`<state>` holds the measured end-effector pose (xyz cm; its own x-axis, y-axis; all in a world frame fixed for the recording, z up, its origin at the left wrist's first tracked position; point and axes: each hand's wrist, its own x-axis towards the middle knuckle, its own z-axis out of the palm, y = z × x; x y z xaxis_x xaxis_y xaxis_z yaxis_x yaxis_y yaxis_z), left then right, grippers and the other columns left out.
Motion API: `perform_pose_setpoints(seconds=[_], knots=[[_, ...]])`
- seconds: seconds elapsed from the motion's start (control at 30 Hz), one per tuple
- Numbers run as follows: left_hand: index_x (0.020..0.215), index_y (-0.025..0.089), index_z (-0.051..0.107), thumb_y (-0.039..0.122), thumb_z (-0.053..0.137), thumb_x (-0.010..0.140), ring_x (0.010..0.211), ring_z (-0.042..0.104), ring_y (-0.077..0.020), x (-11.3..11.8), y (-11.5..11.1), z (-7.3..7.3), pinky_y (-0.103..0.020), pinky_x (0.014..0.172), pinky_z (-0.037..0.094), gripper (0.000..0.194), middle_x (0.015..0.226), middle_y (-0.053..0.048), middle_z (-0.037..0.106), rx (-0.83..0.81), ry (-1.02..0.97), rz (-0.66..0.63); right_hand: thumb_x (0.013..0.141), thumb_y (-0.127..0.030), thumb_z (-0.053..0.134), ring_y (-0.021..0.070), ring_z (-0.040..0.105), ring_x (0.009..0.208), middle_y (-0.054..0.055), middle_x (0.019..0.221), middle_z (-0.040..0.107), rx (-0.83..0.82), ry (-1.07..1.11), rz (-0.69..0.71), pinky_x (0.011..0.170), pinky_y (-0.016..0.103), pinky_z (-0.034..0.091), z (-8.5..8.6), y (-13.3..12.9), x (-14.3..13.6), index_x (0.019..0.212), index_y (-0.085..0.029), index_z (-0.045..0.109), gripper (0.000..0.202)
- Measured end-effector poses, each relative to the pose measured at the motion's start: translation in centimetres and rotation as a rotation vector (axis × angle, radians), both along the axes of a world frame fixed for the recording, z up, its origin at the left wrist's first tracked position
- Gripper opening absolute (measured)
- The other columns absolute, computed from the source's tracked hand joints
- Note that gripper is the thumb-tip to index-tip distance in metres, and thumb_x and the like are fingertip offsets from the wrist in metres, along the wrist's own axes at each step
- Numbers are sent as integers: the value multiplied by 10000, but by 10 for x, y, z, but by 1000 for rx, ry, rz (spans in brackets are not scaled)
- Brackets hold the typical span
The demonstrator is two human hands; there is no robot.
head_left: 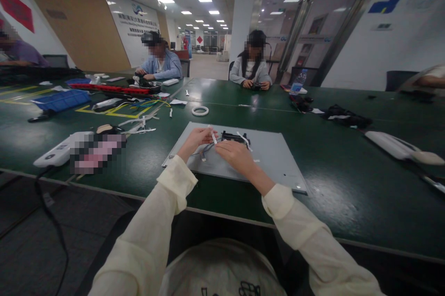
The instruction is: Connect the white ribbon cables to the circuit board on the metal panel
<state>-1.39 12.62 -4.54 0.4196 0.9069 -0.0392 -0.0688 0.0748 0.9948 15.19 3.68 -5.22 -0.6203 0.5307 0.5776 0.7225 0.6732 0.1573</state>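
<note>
A short white strip [213, 137] stands between my two hands above a grey flat panel [274, 157] on the table. My left hand [197, 140] is closed, its fingertips pinching the strip's upper part. At the strip's lower end, the fingers of my right hand [238, 154] are pressed together on it. Just beyond them a black part [232, 137] lies on the panel, partly hidden by my right hand. Another white strip [245, 140] curls across its right side. Thin grey cables [206, 149] run over the panel beneath my hands.
A white ring-shaped roll [200, 111] lies past the panel. To the left are a white power strip [62, 148], loose white strips [142, 125] and a blue tray [62, 100]. A water bottle [298, 82] stands at the far right. Two people [163, 61] sit across the table.
</note>
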Motion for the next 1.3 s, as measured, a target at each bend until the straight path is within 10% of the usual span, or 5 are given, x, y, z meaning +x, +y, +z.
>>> perform_pose_setpoints(seconds=[0.43, 0.97, 1.3], knots=[[797, 167, 646, 354, 377, 888, 766, 588, -174, 15, 10, -7, -236, 679, 366, 341, 772, -83, 664, 846, 937, 165, 862, -93, 461, 159, 581, 937, 68, 982, 641, -120, -46, -210, 954, 300, 380, -13, 8, -18, 941, -151, 625, 191], [898, 186, 639, 397, 347, 907, 833, 598, -197, 16, 23, -25, -242, 684, 367, 361, 886, -105, 662, 919, 1179, 74, 882, -103, 408, 149, 577, 884, 38, 876, 645, -183, -167, -264, 1097, 425, 132, -14, 6, -25, 862, -155, 603, 203], [915, 194, 616, 388, 323, 913, 843, 610, -196, 18, 25, -24, -251, 681, 391, 351, 895, -87, 663, 967, 1330, 35, 891, -111, 387, 154, 561, 933, 40, 906, 637, -237, -187, -277, 1057, 384, 188, -18, 8, -25, 863, -168, 590, 212]])
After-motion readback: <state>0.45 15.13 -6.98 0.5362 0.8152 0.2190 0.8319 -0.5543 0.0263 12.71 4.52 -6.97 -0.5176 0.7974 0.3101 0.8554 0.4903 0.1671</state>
